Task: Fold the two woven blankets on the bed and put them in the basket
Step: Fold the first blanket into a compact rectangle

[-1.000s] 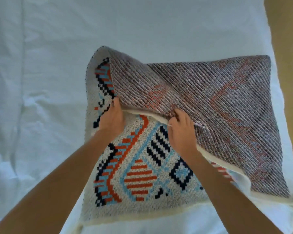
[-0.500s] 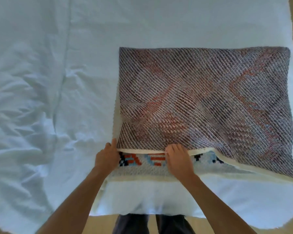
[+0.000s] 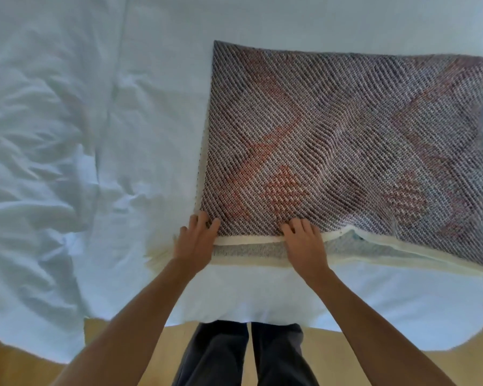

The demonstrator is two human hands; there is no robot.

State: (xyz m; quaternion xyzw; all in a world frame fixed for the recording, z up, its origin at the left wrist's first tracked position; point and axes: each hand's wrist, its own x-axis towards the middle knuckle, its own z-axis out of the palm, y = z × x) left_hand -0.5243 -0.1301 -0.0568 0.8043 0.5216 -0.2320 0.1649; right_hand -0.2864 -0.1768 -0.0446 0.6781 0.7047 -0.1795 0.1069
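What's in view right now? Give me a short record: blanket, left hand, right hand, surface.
blanket: woven, folded over, reverse side up; top layer stops short of lower edge
left hand: fingers on top of the near left corner
right hand: fingers on top of the layer's near edge
surface: white bed sheet, wrinkled at left
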